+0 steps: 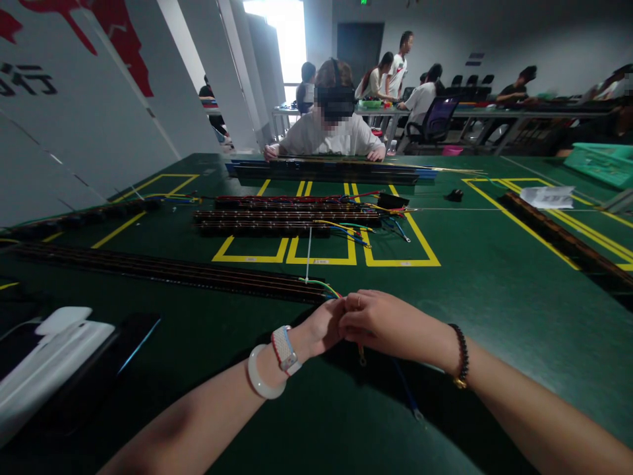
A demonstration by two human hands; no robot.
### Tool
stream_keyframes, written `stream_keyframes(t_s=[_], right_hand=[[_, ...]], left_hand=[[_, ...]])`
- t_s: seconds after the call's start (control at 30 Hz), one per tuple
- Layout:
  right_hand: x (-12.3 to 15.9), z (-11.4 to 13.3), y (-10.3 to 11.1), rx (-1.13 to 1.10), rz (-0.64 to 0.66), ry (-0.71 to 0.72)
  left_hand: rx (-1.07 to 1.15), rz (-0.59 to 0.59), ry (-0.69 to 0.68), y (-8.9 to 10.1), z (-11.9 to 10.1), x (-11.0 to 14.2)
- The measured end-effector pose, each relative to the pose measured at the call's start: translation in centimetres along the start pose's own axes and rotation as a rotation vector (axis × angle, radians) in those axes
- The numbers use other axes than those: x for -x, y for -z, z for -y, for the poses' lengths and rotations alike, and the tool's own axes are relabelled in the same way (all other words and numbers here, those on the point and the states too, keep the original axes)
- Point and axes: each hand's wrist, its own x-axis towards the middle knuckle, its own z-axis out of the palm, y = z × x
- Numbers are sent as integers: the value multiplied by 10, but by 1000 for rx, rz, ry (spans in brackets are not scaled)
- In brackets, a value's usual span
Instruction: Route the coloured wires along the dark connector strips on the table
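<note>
My left hand (324, 326) and my right hand (383, 323) meet at the near end of a long dark strip (168, 269) that lies across the green table (494, 297). Both hands are closed, pinching thin coloured wires (324, 285) that come out of the strip's end. A loose wire end (406, 390) trails under my right wrist, and a short one hangs below my fingers. My left wrist wears a white bangle and a woven band. A dark bead bracelet is on my right wrist.
More dark strips with coloured wires (287, 214) lie in yellow-taped boxes. A person (326, 135) sits across the table with hands on a long strip (326, 170). A white device (44, 359) lies at my left. Another strip (564, 241) runs on the right.
</note>
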Motion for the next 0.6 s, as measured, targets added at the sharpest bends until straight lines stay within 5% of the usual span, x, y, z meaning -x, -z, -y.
stream_keyframes(t_s=[0.3, 0.6], right_hand=[[3, -4, -10, 182, 66, 23], [0, 1, -22, 303, 52, -26]], left_hand=[[-15, -119, 53, -7, -4, -2], [-58, -75, 42, -7, -3, 1]])
